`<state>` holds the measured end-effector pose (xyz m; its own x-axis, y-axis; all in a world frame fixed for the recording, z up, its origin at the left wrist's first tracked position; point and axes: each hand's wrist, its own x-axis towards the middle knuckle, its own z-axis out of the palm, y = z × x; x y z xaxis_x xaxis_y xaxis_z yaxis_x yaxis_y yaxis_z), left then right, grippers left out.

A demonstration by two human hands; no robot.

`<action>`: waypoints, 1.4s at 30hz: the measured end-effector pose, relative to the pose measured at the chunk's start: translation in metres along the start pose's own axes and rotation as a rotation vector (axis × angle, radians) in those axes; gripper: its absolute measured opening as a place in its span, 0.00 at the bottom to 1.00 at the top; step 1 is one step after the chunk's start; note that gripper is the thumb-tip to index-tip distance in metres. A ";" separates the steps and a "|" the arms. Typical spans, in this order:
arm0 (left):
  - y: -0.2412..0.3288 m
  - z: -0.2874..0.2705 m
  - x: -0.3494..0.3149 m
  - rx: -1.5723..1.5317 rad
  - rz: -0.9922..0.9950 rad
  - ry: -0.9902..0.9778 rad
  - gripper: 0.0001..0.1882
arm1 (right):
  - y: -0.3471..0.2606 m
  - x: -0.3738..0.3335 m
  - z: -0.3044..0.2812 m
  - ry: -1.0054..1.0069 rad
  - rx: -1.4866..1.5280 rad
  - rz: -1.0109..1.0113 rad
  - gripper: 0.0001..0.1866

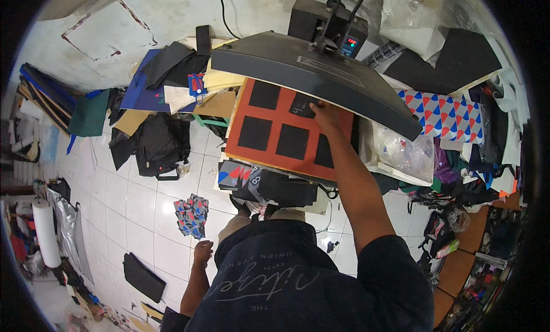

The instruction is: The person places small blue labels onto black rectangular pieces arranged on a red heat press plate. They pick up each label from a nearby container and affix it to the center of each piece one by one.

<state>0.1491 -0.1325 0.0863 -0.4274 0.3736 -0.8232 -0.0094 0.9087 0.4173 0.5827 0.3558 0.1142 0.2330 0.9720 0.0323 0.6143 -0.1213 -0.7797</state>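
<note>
My right hand (324,115) reaches in under the raised upper plate of a heat press (309,68). Its fingers are closed at the edge of a black square piece (301,105) with faint pale marks on it. This piece and several other black squares (255,132) sit in rows on an orange-red sheet (274,126) over the lower plate. Down at my left side hangs my left hand (203,253), its fingers loosely bent and apart, with nothing seen in them. Just beyond it, patterned grey, red and blue pieces (192,216) lie in a loose group, apparently on the floor.
A lit control box (349,42) stands behind the press. Black and patterned pieces (266,183) are stacked at its front edge. A black bag (162,144) and a dark flat piece (143,277) lie on the tiles to the left. Patterned sheet (444,115) and plastic bags (401,151) crowd the right.
</note>
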 end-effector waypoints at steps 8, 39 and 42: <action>0.102 0.037 -0.018 -0.095 0.399 -0.104 0.19 | -0.112 -0.103 -0.077 -0.428 0.603 0.253 0.18; 0.318 0.109 -0.140 -0.386 0.689 -0.579 0.06 | -0.160 -0.202 -0.105 -0.372 0.851 0.284 0.13; 0.321 0.104 -0.136 -0.441 0.678 -0.546 0.07 | -0.166 -0.204 -0.102 -0.433 0.793 0.265 0.06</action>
<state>0.2978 0.1274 0.2919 0.0101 0.9272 -0.3744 -0.3009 0.3599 0.8831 0.5102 0.1573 0.3005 -0.1071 0.9418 -0.3186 -0.1483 -0.3320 -0.9316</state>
